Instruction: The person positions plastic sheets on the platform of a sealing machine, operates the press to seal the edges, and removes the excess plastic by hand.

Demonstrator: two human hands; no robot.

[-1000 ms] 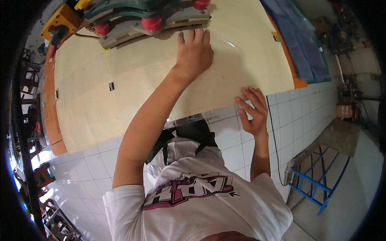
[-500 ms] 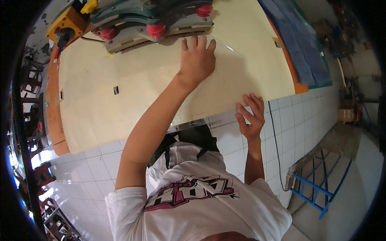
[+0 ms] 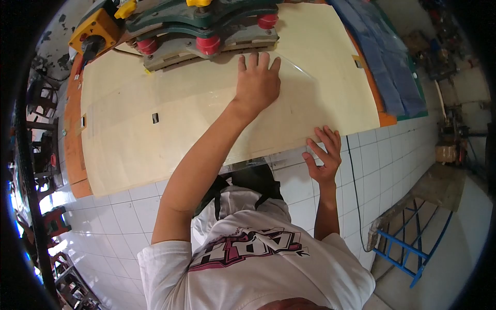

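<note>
My left hand [image 3: 258, 82] lies palm down on a clear plastic sheet [image 3: 279, 111], fingers spread, with its fingertips just short of the grey metal bar [image 3: 232, 42] of a machine. The sheet rests on a pale yellow board [image 3: 124, 150]; its far edge shows as a bright slanting line, and the rest of its outline is hard to make out. At the near edge of the board, my right hand [image 3: 326, 155] has its fingers apart, fingertips at or close to the sheet's near edge. Whether they touch it I cannot tell.
The machine has dark green arms [image 3: 175, 25] and red round knobs [image 3: 208, 45]. A yellow box with a black knob [image 3: 94, 33] stands at its left. Blue sheeting [image 3: 380, 57] lies at the right. A black cable [image 3: 355, 191] hangs past a blue metal frame [image 3: 408, 245] on the floor.
The view has shifted slightly, so the machine and board sit a little lower and further right. Both hands keep nearly the same places and poses over the board.
</note>
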